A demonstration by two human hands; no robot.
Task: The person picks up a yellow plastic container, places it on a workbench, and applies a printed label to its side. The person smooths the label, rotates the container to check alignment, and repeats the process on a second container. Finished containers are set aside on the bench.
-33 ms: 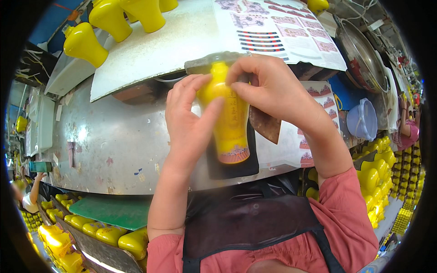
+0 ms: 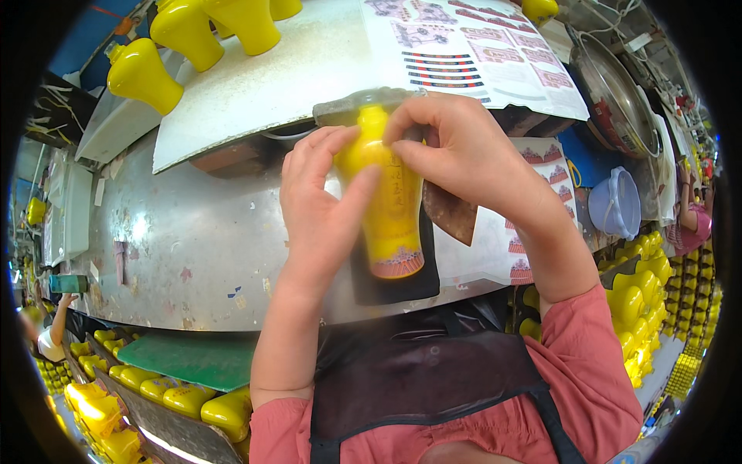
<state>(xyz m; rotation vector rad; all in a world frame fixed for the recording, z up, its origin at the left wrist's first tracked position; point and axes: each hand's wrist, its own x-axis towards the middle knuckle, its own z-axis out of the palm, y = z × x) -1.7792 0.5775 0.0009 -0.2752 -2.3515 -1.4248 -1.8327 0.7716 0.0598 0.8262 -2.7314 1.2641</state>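
A glossy yellow vase-shaped bottle (image 2: 394,220) lies on a black pad (image 2: 398,292) in front of me, its neck pointing away. It carries dark markings down its front and a purple-and-pink patterned band around its base. My left hand (image 2: 318,193) is curved around the bottle's left side, thumb across its front. At the right shoulder, my right hand (image 2: 456,143) is closed in a pinch, thumb and forefinger against the surface. Whatever sits between those fingertips is too small to make out. Beyond the neck lies a grey cloth-like piece (image 2: 332,112).
A white board (image 2: 286,77) holds several yellow bottles (image 2: 144,77) and printed decal sheets (image 2: 495,46). A brown angular piece (image 2: 452,215) lies right of the bottle, near another decal sheet (image 2: 483,255). A pale blue bucket (image 2: 614,203) stands at right. Crates of yellow bottles (image 2: 189,398) flank me.
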